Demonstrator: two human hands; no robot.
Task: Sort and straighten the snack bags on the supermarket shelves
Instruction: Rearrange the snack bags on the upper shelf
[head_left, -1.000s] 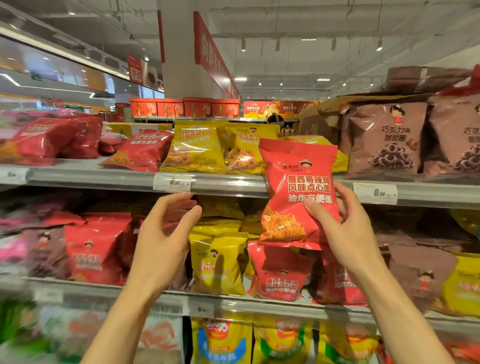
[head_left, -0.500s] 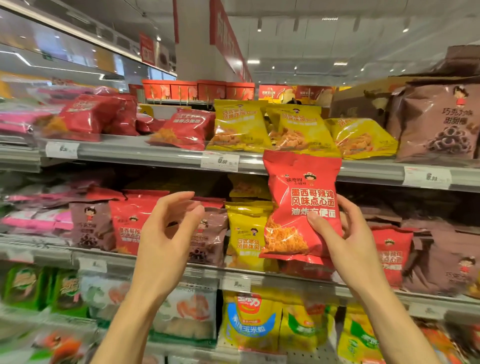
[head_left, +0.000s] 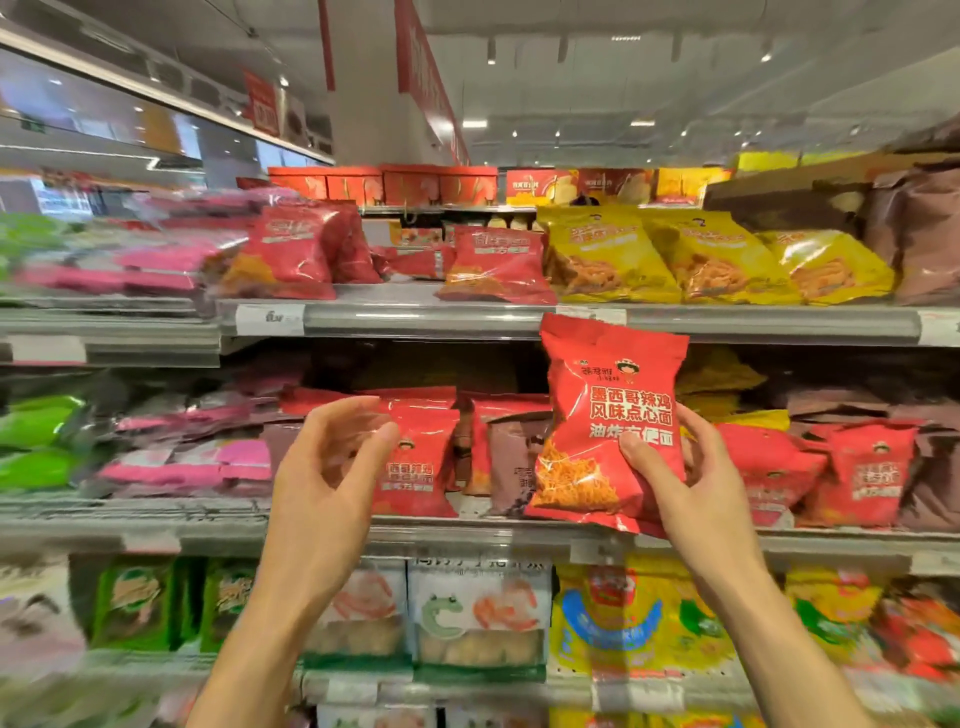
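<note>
Red snack bag (head_left: 613, 415) stands upright in the right hand (head_left: 691, 483), thumb pinching its front, fingers behind. Beside it the left hand (head_left: 332, 467) hovers, loosely curled, holding nothing. Beyond both hands, red bags (head_left: 421, 467) stand on the middle shelf (head_left: 467, 535).

Held snack bag (head_left: 613, 415) red, orange noodle print; top-shelf bags (head_left: 670, 260) yellow; left bags (head_left: 36, 421) green

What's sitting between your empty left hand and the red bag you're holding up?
In the head view, between the left hand and the held red bag stand shelved bags: a red one and a brown one.
</note>
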